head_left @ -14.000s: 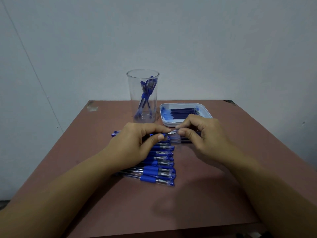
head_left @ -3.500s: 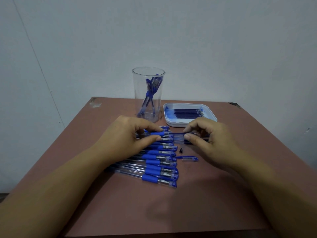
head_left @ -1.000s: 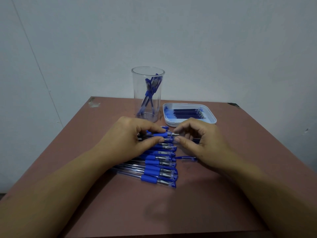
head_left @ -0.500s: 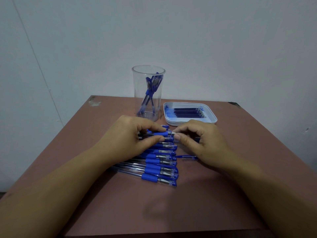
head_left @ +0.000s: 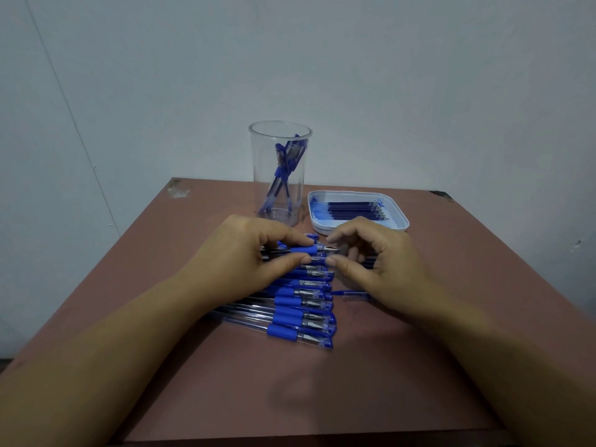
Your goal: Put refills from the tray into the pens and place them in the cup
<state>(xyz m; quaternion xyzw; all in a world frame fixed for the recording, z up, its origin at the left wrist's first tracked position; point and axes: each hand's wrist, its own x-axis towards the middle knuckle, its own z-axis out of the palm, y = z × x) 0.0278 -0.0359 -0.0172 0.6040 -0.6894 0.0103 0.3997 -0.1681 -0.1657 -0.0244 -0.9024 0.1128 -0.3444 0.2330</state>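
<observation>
No legible text, label, brand, number or sign on pens (head_left: 300, 317), cup (head_left: 262, 175), tray (head_left: 402, 221) or table (head_left: 322, 398).

Plain pale blue-grey wall (head_left: 387, 75) fills the far side, matte, w/ a thin seam (head_left: 71, 108) running diagonally down at left, approx. top to table level. Tiny dark mark (head_left: 579, 243) on the wall at far right. Furniture: one reddish-brown table (head_left: 322, 398), flat top, far edge near the wall, gap there unclear. Scuffed pale patch (head_left: 176, 191) at its far left corner; dark chip (head_left: 440, 195) at its far right corner. Light is dim, soft & cool, no source in view; a faint blurred shadow (head_left: 300, 391) lies on the near part of the top.
</observation>
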